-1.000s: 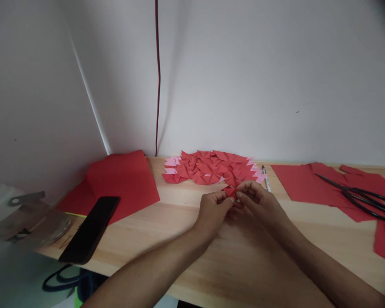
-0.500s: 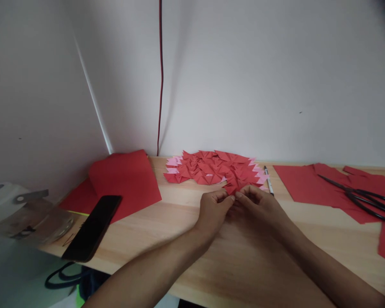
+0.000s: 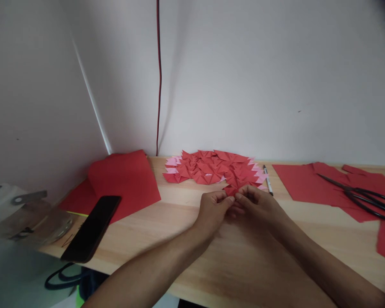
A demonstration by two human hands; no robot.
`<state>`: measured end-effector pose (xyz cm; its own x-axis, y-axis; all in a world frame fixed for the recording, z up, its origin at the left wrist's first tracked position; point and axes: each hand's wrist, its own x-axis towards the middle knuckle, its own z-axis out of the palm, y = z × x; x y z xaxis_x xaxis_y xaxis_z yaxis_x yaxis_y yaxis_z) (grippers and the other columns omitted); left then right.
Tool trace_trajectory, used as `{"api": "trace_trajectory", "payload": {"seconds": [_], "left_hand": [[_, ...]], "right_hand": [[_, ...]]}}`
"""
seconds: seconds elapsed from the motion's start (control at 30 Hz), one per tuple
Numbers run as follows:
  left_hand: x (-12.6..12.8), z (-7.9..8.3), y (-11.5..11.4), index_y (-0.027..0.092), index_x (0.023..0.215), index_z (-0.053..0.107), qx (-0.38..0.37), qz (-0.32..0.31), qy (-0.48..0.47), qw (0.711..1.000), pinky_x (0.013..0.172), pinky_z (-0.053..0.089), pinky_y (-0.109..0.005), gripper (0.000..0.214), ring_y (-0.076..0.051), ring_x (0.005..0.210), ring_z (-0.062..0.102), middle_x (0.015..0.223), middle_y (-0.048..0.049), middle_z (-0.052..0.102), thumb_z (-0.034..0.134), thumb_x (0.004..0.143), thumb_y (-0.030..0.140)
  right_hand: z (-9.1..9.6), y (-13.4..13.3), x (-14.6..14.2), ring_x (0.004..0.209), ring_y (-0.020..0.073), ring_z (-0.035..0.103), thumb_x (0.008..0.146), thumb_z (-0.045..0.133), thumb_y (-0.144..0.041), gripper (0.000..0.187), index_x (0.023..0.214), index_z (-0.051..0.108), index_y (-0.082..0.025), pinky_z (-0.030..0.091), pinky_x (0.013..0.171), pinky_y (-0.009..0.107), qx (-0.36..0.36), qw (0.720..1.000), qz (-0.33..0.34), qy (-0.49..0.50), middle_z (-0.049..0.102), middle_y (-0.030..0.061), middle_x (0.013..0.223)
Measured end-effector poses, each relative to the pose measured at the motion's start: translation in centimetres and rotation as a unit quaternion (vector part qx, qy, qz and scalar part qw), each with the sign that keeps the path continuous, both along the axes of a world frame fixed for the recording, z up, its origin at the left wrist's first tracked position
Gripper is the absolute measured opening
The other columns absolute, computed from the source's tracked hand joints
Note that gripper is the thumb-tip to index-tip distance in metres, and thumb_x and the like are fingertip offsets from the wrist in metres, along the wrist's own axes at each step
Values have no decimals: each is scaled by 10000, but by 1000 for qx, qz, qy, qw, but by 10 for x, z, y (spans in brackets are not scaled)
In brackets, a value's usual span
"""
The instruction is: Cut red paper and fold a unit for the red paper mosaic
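Note:
Between my two hands is a small folded piece of red paper [image 3: 231, 191], partly covered by fingers. My left hand [image 3: 213, 209] pinches it from the left with thumb and fingertips. On its right side my right hand [image 3: 258, 203] pinches it too, and the two thumbs almost meet. Just beyond lies a spread of folded red paper pieces [image 3: 208, 164], overlapping in rows, with pink folded pieces [image 3: 259, 173] showing at both ends. How the held paper is creased under my fingers is hidden.
Red sheets [image 3: 125, 184] and a black phone [image 3: 91, 229] lie left, beside a clear container [image 3: 48, 224]. A marker [image 3: 268, 182] lies right of the folded pieces. Black-handled scissors [image 3: 368, 199] rest on red paper [image 3: 301, 182] at right. A cable [image 3: 159, 85] runs down the wall.
The view has shifted very slightly. Both hands keep their pinch on the folded red paper, with only small finger movement; fingers below the thumbs show a little more.

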<state>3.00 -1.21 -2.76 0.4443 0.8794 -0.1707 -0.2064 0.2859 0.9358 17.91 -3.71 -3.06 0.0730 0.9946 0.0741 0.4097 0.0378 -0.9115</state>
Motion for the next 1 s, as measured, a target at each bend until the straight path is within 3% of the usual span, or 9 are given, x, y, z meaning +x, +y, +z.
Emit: {"api": "trace_trajectory", "payload": {"seconds": [0.17,0.37,0.5,0.67,0.83,1.0], "left_hand": [[-2,4,2,78,821,638,-5,-38,4,999,464,467,-210,233,-147,543,649,699,-88,677,614,748,298],[-3,3,3,119,716,559,38,-37,24,998,388,421,-197,206,-103,416,557,580,-21,607,575,786,312],[-2,1,1,129,665,537,76,-20,40,996,406,425,-202,235,-100,427,551,555,-12,588,583,791,321],[0,-1,0,122,707,549,34,-46,33,998,411,433,-206,215,-98,425,554,585,-17,602,569,795,318],[0,1,1,111,741,546,8,-71,11,997,446,470,-218,149,-103,436,574,590,-21,612,553,777,255],[-1,2,0,119,692,520,16,-53,21,998,425,459,-206,169,-106,438,580,589,-24,616,564,762,267]], "right_hand": [[-3,0,4,572,134,477,827,544,-470,284,716,503,-212,364,517,258,10,1000,3,-14,533,-15,622],[-3,0,3,616,145,540,870,501,-495,301,753,483,-218,416,571,272,2,994,88,62,584,-5,657],[1,0,-1,543,131,492,828,530,-558,373,690,485,-214,379,505,263,-16,999,36,33,547,-14,595],[-2,0,1,567,170,534,772,543,-639,431,658,498,-226,412,508,292,-20,999,24,31,569,10,583],[-7,1,5,553,151,496,805,543,-580,389,663,486,-223,396,505,277,8,1000,10,17,528,-4,568],[-2,0,5,565,130,463,852,509,-503,340,679,500,-211,366,517,258,28,999,13,-12,513,-16,601]]}}
